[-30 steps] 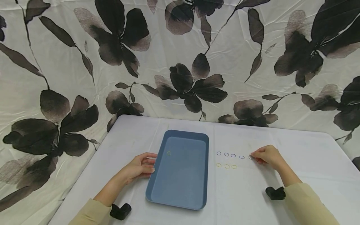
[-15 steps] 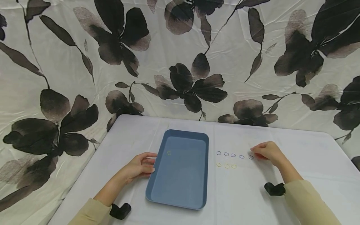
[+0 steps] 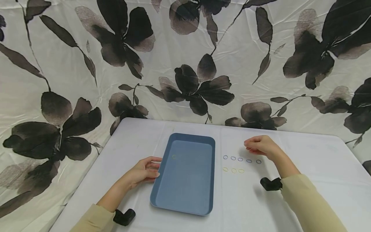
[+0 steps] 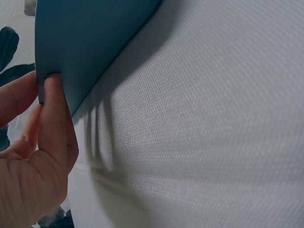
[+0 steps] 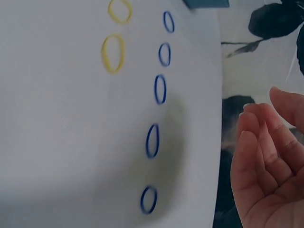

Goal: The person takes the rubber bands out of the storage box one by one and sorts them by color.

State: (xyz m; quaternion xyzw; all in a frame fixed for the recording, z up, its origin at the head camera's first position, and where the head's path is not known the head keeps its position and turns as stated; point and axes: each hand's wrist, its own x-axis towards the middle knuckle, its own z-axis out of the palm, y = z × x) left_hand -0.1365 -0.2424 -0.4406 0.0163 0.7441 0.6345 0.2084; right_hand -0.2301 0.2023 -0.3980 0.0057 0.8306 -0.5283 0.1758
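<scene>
My left hand point(image 3: 142, 172) rests its fingers against the left side of a shallow blue tray point(image 3: 185, 193). In the left wrist view, fingertips touch the wall of the tray point(image 4: 90, 42). My right hand point(image 3: 262, 146), relaxed and holding nothing, hovers above the far side of a row of thin blue rings point(image 3: 240, 159) that look like small rubber bands. Nearer to me lies a shorter row of yellow rings point(image 3: 233, 170). A single yellow ring point(image 3: 174, 157) is inside the tray. The right wrist view shows a gap between the right hand's point(image 5: 270, 166) thumb and fingers.
Everything stands on a table with a white cloth point(image 3: 246, 206). Behind it hangs a floral curtain point(image 3: 197, 42). Each wrist carries a black device point(image 3: 124, 217), the right device point(image 3: 271, 184) being close above the table.
My right hand has let go of the blue ring at the row's right end, risen, and moved left and away from me. The left hand and tray stay put.
</scene>
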